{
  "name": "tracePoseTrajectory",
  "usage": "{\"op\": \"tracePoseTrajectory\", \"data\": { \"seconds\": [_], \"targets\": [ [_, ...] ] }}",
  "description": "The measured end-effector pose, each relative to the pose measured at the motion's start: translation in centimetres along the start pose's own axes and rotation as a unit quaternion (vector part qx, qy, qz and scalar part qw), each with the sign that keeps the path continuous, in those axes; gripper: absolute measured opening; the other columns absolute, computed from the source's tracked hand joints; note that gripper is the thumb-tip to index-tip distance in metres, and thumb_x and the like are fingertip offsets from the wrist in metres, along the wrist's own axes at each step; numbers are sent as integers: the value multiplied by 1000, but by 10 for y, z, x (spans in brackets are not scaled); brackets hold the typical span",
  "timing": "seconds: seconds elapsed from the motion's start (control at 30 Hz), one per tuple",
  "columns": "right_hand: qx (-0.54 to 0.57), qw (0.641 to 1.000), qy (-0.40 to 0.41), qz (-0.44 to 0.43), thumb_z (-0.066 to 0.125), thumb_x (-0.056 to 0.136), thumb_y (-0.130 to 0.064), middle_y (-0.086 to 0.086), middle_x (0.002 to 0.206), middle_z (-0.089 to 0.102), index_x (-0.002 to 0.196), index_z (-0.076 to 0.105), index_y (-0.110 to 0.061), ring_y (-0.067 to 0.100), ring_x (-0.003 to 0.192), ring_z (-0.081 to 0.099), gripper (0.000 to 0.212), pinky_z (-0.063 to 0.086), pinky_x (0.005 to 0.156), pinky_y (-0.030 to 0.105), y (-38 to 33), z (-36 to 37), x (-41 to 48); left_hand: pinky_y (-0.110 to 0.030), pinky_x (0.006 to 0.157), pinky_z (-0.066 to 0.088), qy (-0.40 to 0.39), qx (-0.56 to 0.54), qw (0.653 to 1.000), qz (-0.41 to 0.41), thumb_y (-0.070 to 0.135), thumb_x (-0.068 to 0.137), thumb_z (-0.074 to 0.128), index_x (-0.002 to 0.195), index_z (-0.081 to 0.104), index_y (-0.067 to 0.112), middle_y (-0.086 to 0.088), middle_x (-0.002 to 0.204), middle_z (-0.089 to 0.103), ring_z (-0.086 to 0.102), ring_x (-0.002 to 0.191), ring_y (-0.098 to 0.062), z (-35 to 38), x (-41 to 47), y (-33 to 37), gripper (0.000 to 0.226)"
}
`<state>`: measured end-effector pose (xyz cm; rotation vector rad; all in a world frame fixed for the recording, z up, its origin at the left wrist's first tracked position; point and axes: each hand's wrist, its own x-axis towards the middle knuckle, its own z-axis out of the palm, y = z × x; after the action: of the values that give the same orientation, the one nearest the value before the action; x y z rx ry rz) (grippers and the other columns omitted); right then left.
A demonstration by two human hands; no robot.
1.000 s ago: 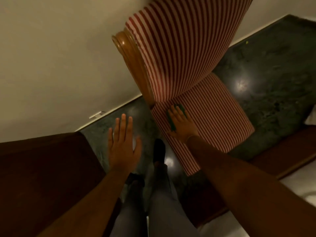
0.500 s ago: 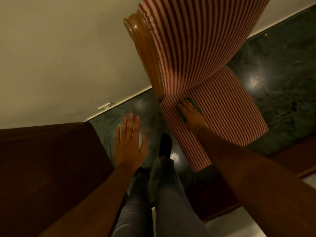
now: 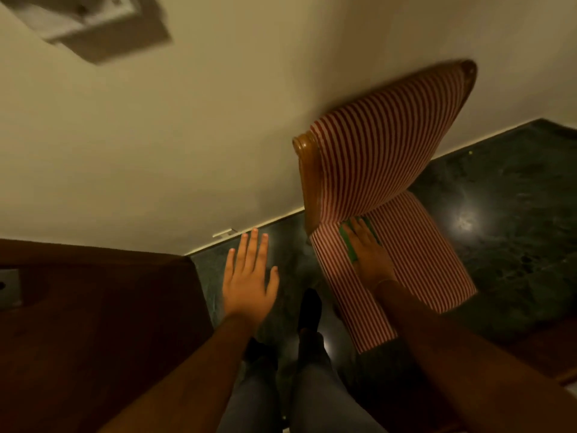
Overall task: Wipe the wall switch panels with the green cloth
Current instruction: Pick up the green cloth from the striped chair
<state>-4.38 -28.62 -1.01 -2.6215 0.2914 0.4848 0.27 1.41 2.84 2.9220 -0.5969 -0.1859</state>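
A green cloth (image 3: 348, 247) lies on the seat of a red-and-white striped chair (image 3: 415, 245), close to the backrest. My right hand (image 3: 368, 256) rests flat on top of it, fingers stretched out, and only the cloth's left edge shows. My left hand (image 3: 249, 276) hovers above the dark floor with fingers spread and nothing in it. A white wall switch panel (image 3: 87, 17) shows blurred at the top left, high on the cream wall and far from both hands.
The chair's wooden frame (image 3: 307, 182) stands against the cream wall (image 3: 187, 135). Dark wooden furniture (image 3: 93, 323) fills the lower left. A shiny green marble floor (image 3: 499, 198) lies to the right. My legs (image 3: 296, 385) and a dark shoe are below.
The view has swung up and left, bringing the switch panel into sight at the top left. My right hand stays on the cloth and my left hand stays spread.
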Motion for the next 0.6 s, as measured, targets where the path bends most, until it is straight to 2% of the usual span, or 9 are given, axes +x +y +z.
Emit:
{"op": "tracePoseTrajectory", "data": {
  "seconds": [0.13, 0.23, 0.3, 0.33, 0.4, 0.43, 0.53, 0.6],
  "targets": [
    [6, 999, 45, -28, 44, 105, -1, 7, 179, 7, 170, 18, -16, 23, 163, -12, 71, 17, 136, 52, -41, -38, -12, -51, 138, 16, 35, 0, 999, 23, 48, 109, 41, 176, 29, 14, -9, 185, 18, 18, 172, -30, -39, 5, 5, 76],
    [43, 991, 111, -66, 46, 101, 5, 14, 176, 20, 166, 31, -9, 30, 164, 3, 68, 25, 133, 56, -77, -69, -24, -52, 136, 19, 84, -10, 996, 27, 47, 107, 45, 175, 32, 14, -10, 185, 21, 23, 170, -32, -73, 9, 7, 76],
    [79, 979, 164, -94, 54, 93, 11, 20, 171, 29, 160, 40, -2, 38, 162, 15, 70, 34, 128, 59, -102, -89, -33, -50, 137, 17, 119, -17, 993, 20, 46, 107, 48, 176, 31, 15, -9, 186, 19, 19, 172, -29, -98, 8, 3, 77],
    [97, 970, 190, -112, 54, 91, 5, 23, 169, 33, 157, 43, 1, 42, 160, 21, 68, 35, 126, 61, -115, -99, -37, -49, 137, 14, 137, -18, 990, 15, 46, 107, 49, 176, 29, 16, -8, 186, 18, 15, 173, -26, -112, 7, -2, 78],
    [125, 955, 223, -147, 46, 85, -13, 26, 166, 36, 154, 46, 5, 48, 157, 28, 71, 31, 128, 59, -142, -118, -45, -47, 138, 10, 177, -21, 984, 4, 45, 106, 51, 177, 26, 17, -8, 187, 16, 8, 174, -23, -141, 5, -12, 80],
    [134, 948, 236, -166, 43, 81, -15, 26, 166, 35, 154, 45, 6, 48, 158, 28, 76, 27, 130, 56, -157, -128, -47, -46, 138, 8, 199, -21, 980, 0, 45, 106, 51, 178, 23, 18, -8, 187, 15, 6, 174, -22, -156, 5, -19, 82],
    [153, 923, 283, -211, 43, 73, 2, 21, 170, 32, 157, 41, 0, 41, 161, 25, 84, 21, 132, 46, -207, -157, -50, -44, 138, 3, 274, -9, 962, -16, 45, 105, 50, 180, 6, 24, -5, 187, 7, -1, 174, -21, -204, 9, -45, 89],
    [161, 900, 317, -251, 41, 75, 2, 17, 171, 32, 157, 43, -2, 37, 163, 23, 82, 21, 131, 50, -244, -176, -51, -43, 138, -1, 325, -5, 945, -43, 46, 105, 47, 180, 1, 26, -2, 188, 0, -4, 174, -21, -235, 13, -66, 91]
  ]
}}
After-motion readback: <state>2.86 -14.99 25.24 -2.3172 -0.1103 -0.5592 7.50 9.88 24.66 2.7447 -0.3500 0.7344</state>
